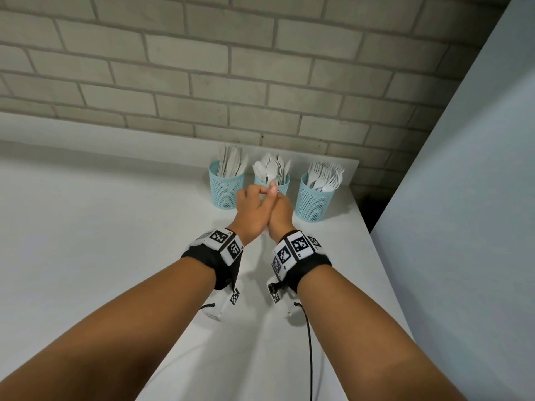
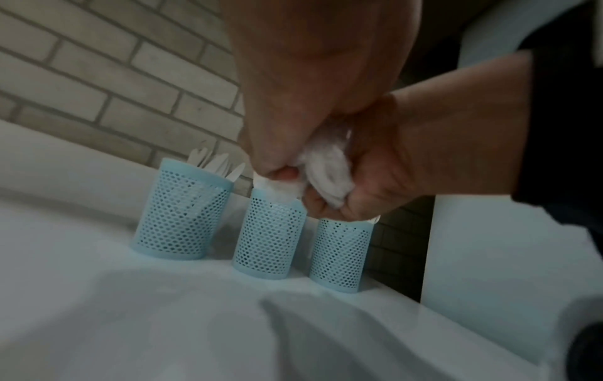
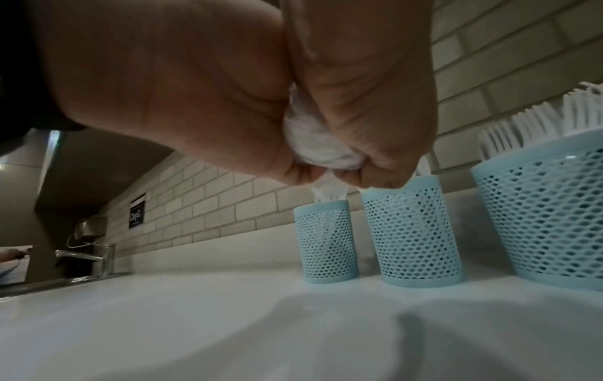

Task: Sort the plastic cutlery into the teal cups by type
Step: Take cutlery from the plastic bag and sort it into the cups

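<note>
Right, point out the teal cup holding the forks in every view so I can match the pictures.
Head: the fork cup is rightmost of the three, right of the joined hands.
Left wrist: rightmost cup, under the right hand; its forks are mostly hidden.
Right wrist: large at the right edge, fork tines showing above the rim.
Shared landmark: the middle cup beside it, just below the hands in all views.

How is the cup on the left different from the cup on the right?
The left cup holds flat knives; the right cup holds forks with spiky prongs. The left cup stands farther back by the brick wall; the right cup sits nearer the counter's edge. Both are teal, full of little holes, upright, and touched by neither hand.
</note>
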{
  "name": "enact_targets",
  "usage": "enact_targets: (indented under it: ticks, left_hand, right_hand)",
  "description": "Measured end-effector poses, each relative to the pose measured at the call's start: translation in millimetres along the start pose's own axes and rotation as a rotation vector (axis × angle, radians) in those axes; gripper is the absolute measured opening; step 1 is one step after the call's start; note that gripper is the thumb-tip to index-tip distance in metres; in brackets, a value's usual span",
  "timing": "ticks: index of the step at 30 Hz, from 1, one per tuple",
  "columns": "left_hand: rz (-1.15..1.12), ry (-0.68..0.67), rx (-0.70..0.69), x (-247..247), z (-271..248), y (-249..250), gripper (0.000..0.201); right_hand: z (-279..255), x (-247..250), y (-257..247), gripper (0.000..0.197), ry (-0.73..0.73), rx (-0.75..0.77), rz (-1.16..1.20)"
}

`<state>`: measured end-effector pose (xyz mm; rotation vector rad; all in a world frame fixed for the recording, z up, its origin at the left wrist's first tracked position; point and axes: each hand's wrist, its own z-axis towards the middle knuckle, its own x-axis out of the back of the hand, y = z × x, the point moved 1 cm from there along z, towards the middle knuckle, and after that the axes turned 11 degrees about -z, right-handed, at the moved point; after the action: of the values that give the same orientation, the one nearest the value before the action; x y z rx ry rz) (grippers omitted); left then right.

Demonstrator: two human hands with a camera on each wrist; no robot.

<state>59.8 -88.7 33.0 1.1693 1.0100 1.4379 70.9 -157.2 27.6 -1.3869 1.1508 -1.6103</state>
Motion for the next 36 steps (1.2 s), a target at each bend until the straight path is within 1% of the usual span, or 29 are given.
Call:
enact_targets:
  ticks: [1, 2, 4, 5, 6, 8, 10, 11, 13, 14, 16, 18, 19, 21, 22, 24, 26, 28, 29, 31, 33, 34, 35, 36]
  left_hand:
    - [0.040, -0.011, -0.011, 1, 0, -4, 0.044]
    - [0.040, -0.022, -0.016, 2, 0, -5, 0.050]
    - [-0.023, -0.008, -0.042, 5, 0, -8, 0.066]
    - [-0.031, -0.003, -0.059, 5, 1, -9, 0.067]
    - [-0.010, -0.012, -0.084, 5, 0, -8, 0.060]
    - [0.036, -0.024, -0.133, 5, 0, -3, 0.037]
    - [0.053, -0.002, -0.167, 5, 0, -1, 0.026]
    - [0.054, 0.021, -0.180, 6, -1, 3, 0.024]
    - [0.069, 0.037, -0.192, 7, -3, 7, 0.025]
    - [0.084, 0.026, -0.206, 8, -3, 9, 0.027]
    - [0.174, -0.013, -0.256, 10, -4, 7, 0.031]
    - [0.318, -0.021, -0.284, 11, -5, 4, 0.031]
    - [0.363, -0.005, -0.287, 10, -4, 4, 0.032]
    - [0.384, 0.044, -0.278, 10, 0, 5, 0.035]
    - [0.370, 0.060, -0.275, 10, 2, 7, 0.037]
    - [0.355, 0.055, -0.271, 9, 4, 12, 0.043]
    - [0.369, 0.042, -0.269, 7, 0, 16, 0.046]
    - [0.417, 0.054, -0.261, 3, -5, 19, 0.043]
    - [0.456, 0.075, -0.249, 1, -4, 18, 0.042]
    - [0.587, 0.153, -0.255, 0, -3, 18, 0.041]
    - [0.672, 0.277, -0.335, 0, -1, 18, 0.043]
    - [0.688, 0.313, -0.347, 1, -1, 18, 0.044]
    - [0.694, 0.309, -0.317, 1, -1, 17, 0.046]
    - [0.673, 0.253, -0.251, 0, 1, 15, 0.047]
  right_hand:
    - [0, 2, -4, 0.048, 0.059, -0.018, -0.006]
    - [2, 2, -4, 0.052, 0.069, -0.023, 0.035]
    - [7, -1, -2, 0.055, 0.010, -0.023, 0.080]
    - [11, -5, 2, 0.055, -0.027, -0.048, 0.101]
    - [15, -8, 7, 0.052, -0.060, -0.073, 0.123]
    - [20, -11, 15, 0.043, -0.109, -0.139, 0.130]
    - [12, -5, 8, 0.037, -0.168, -0.185, 0.147]
    - [5, -2, 1, 0.035, -0.235, -0.218, 0.159]
    - [-1, 3, 1, 0.040, -0.409, -0.329, 0.183]
    - [-3, 6, 3, 0.042, -0.456, -0.377, 0.192]
    - [-5, 9, 3, 0.041, -0.487, -0.420, 0.210]
    - [-5, 9, 0, 0.038, -0.457, -0.419, 0.236]
    - [-4, 8, -2, 0.039, -0.431, -0.401, 0.266]
    - [-3, 7, -6, 0.039, -0.390, -0.366, 0.329]
    - [-4, 7, -7, 0.037, -0.373, -0.351, 0.364]
    - [-4, 9, -9, 0.032, -0.337, -0.336, 0.425]
    - [-6, 11, -13, 0.038, -0.318, -0.365, 0.495]
    - [-11, 14, -23, 0.051, -0.338, -0.409, 0.551]
    - [-12, 14, -27, 0.054, -0.339, -0.413, 0.545]
    - [-11, 14, -27, 0.050, -0.299, -0.395, 0.514]
    - [-11, 13, -22, 0.045, -0.263, -0.369, 0.471]
    - [-13, 13, -19, 0.044, -0.250, -0.352, 0.456]
    - [-14, 13, -19, 0.043, -0.229, -0.332, 0.453]
    - [-16, 13, -19, 0.042, -0.208, -0.309, 0.458]
